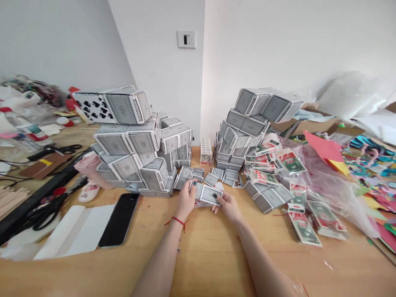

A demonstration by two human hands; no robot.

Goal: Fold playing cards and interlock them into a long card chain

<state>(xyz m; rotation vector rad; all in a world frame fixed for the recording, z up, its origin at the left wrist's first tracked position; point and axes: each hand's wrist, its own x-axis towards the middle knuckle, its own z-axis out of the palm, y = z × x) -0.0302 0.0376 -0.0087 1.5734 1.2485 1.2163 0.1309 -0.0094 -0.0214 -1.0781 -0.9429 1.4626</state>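
Observation:
Both my hands meet over the middle of a wooden table [210, 251]. My left hand [186, 201], with a red string at the wrist, and my right hand [228, 205] are closed together on a small fan of grey-backed playing cards [208, 194]. Just beyond them lie several loose card packs [216, 175]. A tall heap of large boxes built from grey-backed cards [133, 140] stands at the left. A second such heap [247, 123] stands at the right.
A black phone [119, 219] and a white sheet [77, 233] lie at the left, with scissors [46, 212] beyond. Flattened red-and-green card boxes [305, 225], clear plastic wrap [331, 181] and coloured paper [321, 146] crowd the right side. A wall corner [202, 62] rises behind.

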